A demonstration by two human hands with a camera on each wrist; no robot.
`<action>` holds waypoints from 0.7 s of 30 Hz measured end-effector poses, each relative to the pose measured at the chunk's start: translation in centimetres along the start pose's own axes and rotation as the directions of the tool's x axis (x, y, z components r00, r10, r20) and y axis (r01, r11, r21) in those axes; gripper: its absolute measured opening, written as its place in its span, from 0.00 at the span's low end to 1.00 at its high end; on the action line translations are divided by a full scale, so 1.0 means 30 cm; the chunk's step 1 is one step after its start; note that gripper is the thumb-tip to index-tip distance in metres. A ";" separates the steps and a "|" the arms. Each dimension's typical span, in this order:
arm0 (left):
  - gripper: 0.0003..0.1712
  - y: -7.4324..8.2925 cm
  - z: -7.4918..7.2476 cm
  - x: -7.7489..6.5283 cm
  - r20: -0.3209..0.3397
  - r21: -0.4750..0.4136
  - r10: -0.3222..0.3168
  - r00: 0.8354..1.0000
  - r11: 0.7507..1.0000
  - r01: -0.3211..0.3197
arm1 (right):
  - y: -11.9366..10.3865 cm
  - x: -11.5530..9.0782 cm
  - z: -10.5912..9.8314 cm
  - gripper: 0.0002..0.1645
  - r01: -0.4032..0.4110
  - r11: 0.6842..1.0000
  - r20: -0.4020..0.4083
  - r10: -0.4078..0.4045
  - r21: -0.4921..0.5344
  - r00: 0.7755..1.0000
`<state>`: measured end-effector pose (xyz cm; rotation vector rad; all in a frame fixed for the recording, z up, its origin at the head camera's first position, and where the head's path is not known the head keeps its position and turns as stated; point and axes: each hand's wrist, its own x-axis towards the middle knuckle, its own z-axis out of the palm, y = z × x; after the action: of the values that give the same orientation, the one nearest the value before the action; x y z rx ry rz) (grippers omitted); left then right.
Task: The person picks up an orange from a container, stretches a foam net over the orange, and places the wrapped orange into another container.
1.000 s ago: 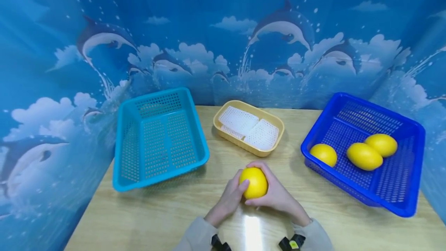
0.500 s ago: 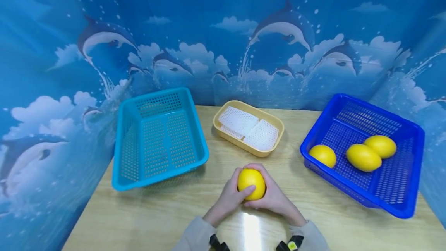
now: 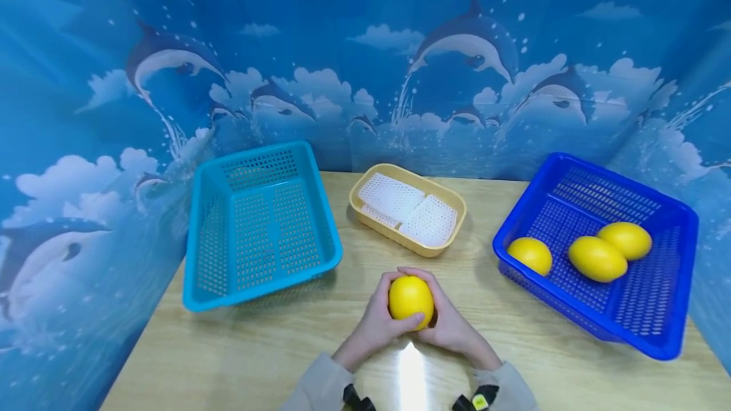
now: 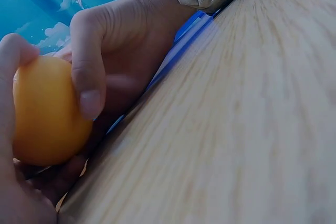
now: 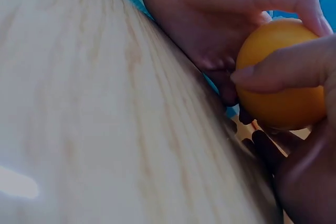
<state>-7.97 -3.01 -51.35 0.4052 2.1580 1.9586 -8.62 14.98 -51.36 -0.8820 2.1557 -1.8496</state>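
Between both hands, low over the front middle of the table, is a smooth, rounded yellow fruit (image 3: 410, 300). My left hand (image 3: 374, 319) grips its left side, the thumb lying across the lower front. The right hand (image 3: 450, 323) curls round the right side, its fingers over the far top. In the left wrist view the fruit (image 4: 50, 111) sits between the two hands, a thumb pressing on its side. The right wrist view shows the same fruit (image 5: 283, 74) with a thumb across it and fingertips beneath, close over the tabletop.
A blue basket (image 3: 605, 328) at the right holds 3 more yellow fruits (image 3: 597, 259). A teal basket (image 3: 274, 227) stands at the left with nothing in it. Behind the hands, a small tan basket (image 3: 365, 221) contains white foam nets (image 3: 429, 219). A dolphin-print curtain (image 3: 365, 49) hangs behind the table.
The left thumb has slid down and right across the fruit's front. The fruit and both hands have shifted slightly left and down in the head view. The baskets have stayed put.
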 end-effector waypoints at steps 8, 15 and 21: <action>0.46 -0.003 -0.023 0.003 0.072 0.073 0.097 0.993 0.992 -0.102 | 0.006 -0.007 -0.010 0.66 -0.023 0.998 0.010 0.022 0.062 1.000; 0.49 -0.004 -0.060 0.004 0.145 0.079 0.199 0.969 0.974 -0.212 | 0.007 0.000 -0.010 0.67 -0.041 0.994 0.031 0.038 0.106 0.999; 0.49 -0.009 -0.065 0.004 0.161 0.056 0.203 0.966 0.975 -0.214 | 0.002 0.000 -0.007 0.65 -0.050 0.991 0.032 0.046 0.121 0.998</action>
<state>-8.74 -4.82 -51.41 0.7998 2.1684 1.8820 -8.75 15.17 -51.36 -0.8190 2.0049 -1.9099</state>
